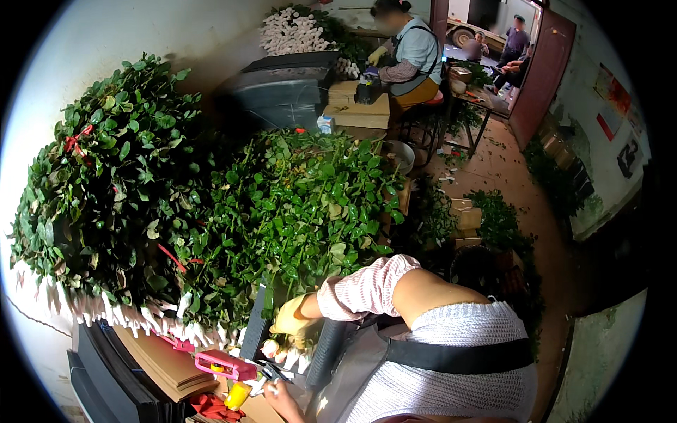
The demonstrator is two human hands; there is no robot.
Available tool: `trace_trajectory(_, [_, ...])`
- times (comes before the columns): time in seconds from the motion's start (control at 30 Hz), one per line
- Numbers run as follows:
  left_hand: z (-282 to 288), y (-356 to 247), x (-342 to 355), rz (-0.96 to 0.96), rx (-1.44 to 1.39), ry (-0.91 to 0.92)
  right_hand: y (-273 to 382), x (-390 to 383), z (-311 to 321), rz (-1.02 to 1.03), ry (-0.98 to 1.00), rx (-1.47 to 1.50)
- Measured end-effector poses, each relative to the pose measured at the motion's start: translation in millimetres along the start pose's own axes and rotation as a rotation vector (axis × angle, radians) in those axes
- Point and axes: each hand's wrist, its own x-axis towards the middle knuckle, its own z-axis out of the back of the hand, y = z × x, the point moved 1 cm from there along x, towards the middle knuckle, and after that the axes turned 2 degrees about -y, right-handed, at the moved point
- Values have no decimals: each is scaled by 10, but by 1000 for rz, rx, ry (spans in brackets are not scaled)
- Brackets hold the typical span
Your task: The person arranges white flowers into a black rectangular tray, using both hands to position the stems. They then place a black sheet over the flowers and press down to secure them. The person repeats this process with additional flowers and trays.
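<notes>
My right hand (293, 317), in a yellow glove, curls over a bunch of rose stems just above their heads. The rose heads (290, 356) sit low in a trough between two black boards (329, 352); some wear white net sleeves and one pale bud shows bare. Below them my bare left hand (283, 400) has its fingers pinched near a small dark tool (270, 371); what they hold is not clear. A pink-handled tool (226, 366) and a yellow roll (238, 395) lie left of that hand. Leafy stems (310, 204) spread beyond the boards.
A tall stack of sleeved roses (113, 183) leans at the left wall. Under it stand black sheets (116, 374) and flat cardboard (166, 363); red strips (215, 407) lie near. A co-worker (416, 53) works at the back. Boxes (465, 215) and leaves line the floor to the right.
</notes>
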Motion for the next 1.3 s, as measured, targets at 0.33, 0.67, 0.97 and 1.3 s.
trace_trajectory(0.33, [-628,-287,-129,-88,-213,64,207,59,-442,29,-454,-238])
trace_trajectory(0.67, [-427,-596,-413,-72,-592,-293,-151,518,-1000,-173,-396,-378])
trace_trajectory(0.97, [-285,-524,-485,-116,46,-26,553,-279,220,161,-200,73])
trace_trajectory(1.3, [-395,-347,-140,194,175,342,329,-78,-336,179,-70,-350])
